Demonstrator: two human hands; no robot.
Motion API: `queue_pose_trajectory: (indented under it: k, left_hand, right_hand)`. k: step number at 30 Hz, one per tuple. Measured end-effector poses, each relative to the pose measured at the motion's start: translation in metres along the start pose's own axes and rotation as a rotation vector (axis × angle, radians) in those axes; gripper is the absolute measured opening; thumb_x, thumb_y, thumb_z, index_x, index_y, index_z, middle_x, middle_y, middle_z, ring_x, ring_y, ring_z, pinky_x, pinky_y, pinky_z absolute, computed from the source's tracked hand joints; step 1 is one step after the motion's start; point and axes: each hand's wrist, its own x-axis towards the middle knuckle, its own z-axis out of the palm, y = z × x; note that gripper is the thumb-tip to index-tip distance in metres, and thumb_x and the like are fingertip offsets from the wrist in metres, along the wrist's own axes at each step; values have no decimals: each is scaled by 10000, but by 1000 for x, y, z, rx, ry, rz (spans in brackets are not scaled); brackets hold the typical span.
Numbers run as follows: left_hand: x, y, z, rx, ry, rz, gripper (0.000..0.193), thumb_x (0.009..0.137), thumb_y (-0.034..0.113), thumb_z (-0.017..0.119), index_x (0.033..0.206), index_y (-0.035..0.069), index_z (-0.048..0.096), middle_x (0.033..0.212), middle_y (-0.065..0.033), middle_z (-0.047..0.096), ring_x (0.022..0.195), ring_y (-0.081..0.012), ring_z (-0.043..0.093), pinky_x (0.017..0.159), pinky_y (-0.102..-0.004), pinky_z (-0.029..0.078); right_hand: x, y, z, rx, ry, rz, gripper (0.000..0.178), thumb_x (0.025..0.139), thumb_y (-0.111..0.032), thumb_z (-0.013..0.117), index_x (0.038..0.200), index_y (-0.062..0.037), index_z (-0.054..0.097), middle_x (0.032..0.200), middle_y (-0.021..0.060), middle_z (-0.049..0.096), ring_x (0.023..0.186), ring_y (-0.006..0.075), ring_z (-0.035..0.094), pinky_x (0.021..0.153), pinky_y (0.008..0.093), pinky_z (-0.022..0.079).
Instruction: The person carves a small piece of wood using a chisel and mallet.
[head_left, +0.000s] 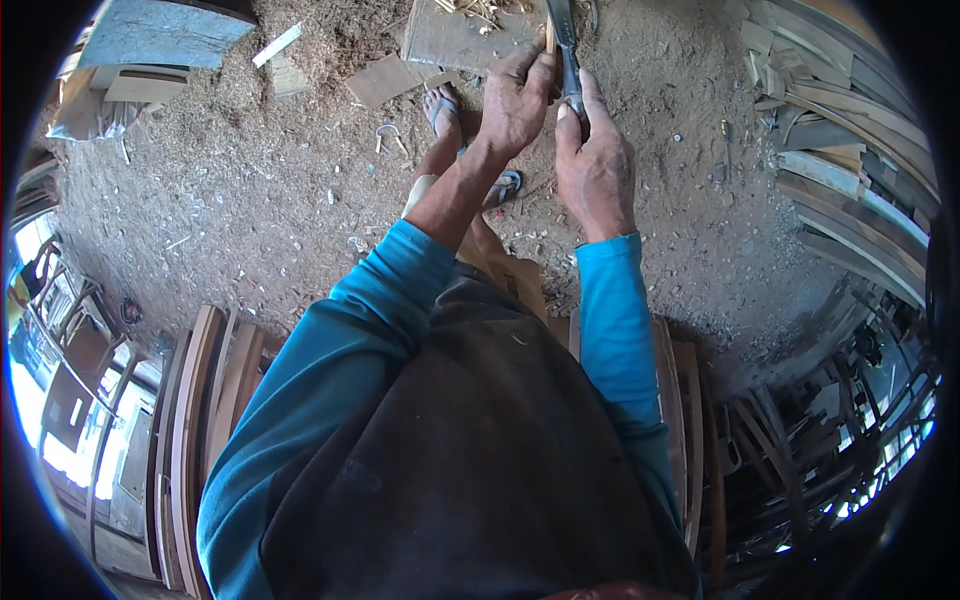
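At the top of the view, my left hand (pixel 515 105) is closed around a thin, light-coloured wooden stick (pixel 550 38), which points away from me. My right hand (pixel 598 165), just beside it, grips the dark handle of a knife (pixel 566 45). The knife's metal blade lies close along the stick and runs out of the upper edge, so its tip is hidden. Beyond my left hand is a flat wooden board (pixel 432 38) with curled wood shavings (pixel 478 12) on it.
Sawdust and small scraps cover the dirt floor (pixel 270 200). My feet in flip-flops (pixel 441 108) are below my left forearm. A loose wood offcut (pixel 382 80) lies beside the board. Stacked planks (pixel 850 190) line the right side; more boards (pixel 205 390) stand behind me at left.
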Motion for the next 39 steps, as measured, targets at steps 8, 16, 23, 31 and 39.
queue_pose_trajectory:
  k: [8,16,23,31,39]
  left_hand:
    - [3,-19,-3,-80,-31,38,398,1122,259,531,1419,8,615,810,-16,632,722,-107,575,664,-300,525]
    - [4,-5,-12,-5,-69,-14,443,1134,292,523,1471,11,585,837,11,642,750,-83,579,667,-276,505]
    - [4,-13,-8,38,-49,39,366,1127,252,514,1380,13,628,777,-52,650,684,-126,608,636,-324,537]
    - [5,-11,-7,3,-30,11,320,1113,212,529,1339,14,640,780,-95,669,667,-164,652,636,-352,550]
    - [0,-6,-3,229,17,6,342,1100,207,558,1386,37,636,905,-179,727,777,-205,715,720,-372,577]
  right_hand:
    - [-70,13,-16,150,7,-42,524,1059,-211,560,1537,-15,477,1319,295,667,1138,448,703,911,479,577]
    - [-72,7,-9,210,-120,147,524,1055,-190,576,1543,-23,480,1265,324,676,1110,448,714,859,471,578]
    - [-53,5,5,105,10,4,513,1060,-190,554,1541,-27,477,1185,328,697,1070,483,706,830,520,558]
    - [-55,-12,-19,22,-108,89,530,1043,-168,559,1543,-18,468,1266,319,673,1092,477,698,858,524,565]
    - [-55,-9,-16,-72,-119,90,542,1043,-142,568,1561,-39,448,1193,302,699,1060,456,714,835,517,576]
